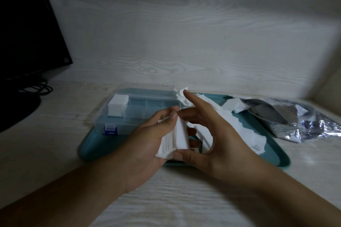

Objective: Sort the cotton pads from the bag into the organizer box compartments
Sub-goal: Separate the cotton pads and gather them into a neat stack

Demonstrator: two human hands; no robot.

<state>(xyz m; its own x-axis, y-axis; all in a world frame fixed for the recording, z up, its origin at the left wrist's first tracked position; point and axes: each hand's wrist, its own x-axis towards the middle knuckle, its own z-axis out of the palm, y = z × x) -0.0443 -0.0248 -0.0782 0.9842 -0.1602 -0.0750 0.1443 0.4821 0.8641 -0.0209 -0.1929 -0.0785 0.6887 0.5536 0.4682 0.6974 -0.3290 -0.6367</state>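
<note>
My left hand (147, 140) grips a thick stack of white square cotton pads (177, 138) above the near part of a teal tray (96, 145). My right hand (212, 134) pinches the same stack from the right, thumb at its lower edge, index finger raised. The clear organizer box (140, 108) with a blue latch lies on the tray's left part. Its far-left compartments hold white pads (118, 105). Loose pads (245, 131) spill across the tray's right side. The crumpled silver bag (295, 118) lies at the right.
A dark monitor (27, 29) with its stand and black cables (36, 88) occupies the left back of the pale wood-grain desk (184, 199). A wood-grain wall panel rises close behind the tray.
</note>
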